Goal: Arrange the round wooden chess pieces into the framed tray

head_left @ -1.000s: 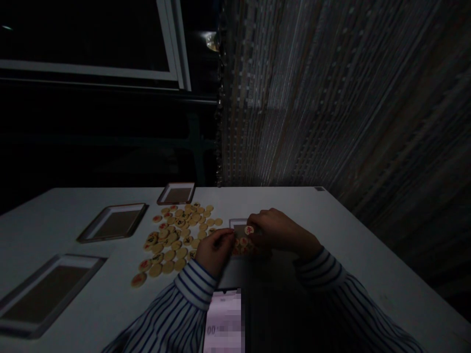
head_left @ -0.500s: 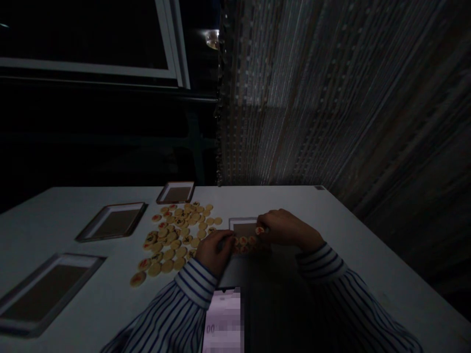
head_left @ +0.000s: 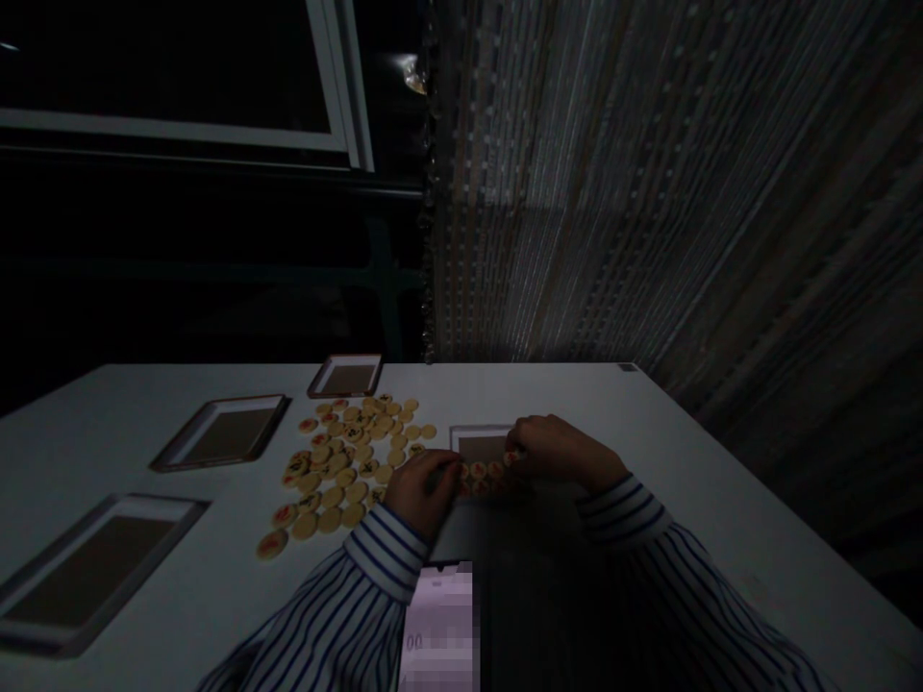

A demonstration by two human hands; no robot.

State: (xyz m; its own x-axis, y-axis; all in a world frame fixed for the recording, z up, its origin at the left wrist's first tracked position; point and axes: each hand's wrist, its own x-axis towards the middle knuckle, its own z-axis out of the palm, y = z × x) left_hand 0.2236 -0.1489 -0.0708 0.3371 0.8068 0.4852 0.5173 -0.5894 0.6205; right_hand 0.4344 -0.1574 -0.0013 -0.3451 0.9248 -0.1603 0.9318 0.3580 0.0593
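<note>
In the head view a shallow tray (head_left: pixel 483 447) lies in front of me, with rows of red-marked xiangqi pieces (head_left: pixel 479 471) along its near part. My right hand (head_left: pixel 559 450) is over the tray's right side, its fingertips pinching a red-marked xiangqi piece (head_left: pixel 512 457) at the end of the farther row. My left hand (head_left: pixel 422 492) is at the tray's left edge with thumb and forefinger brought together. Whatever lies between those fingertips is too dark to make out. Left of this hand spreads a heap of round wooden xiangqi pieces (head_left: pixel 336 468), some face up with red or black characters.
Three more shallow trays stand on the white table (head_left: pixel 721 586): a near-left tray (head_left: pixel 93 567), a middle-left tray (head_left: pixel 231 430) and a far tray (head_left: pixel 351 376). A lit phone (head_left: pixel 438 630) lies close to me below my left wrist. A string curtain (head_left: pixel 548 192) hangs beyond the table.
My right hand has lowered the red-marked piece slightly, down toward the end of the farther row. My left hand stays at the tray's left edge.
</note>
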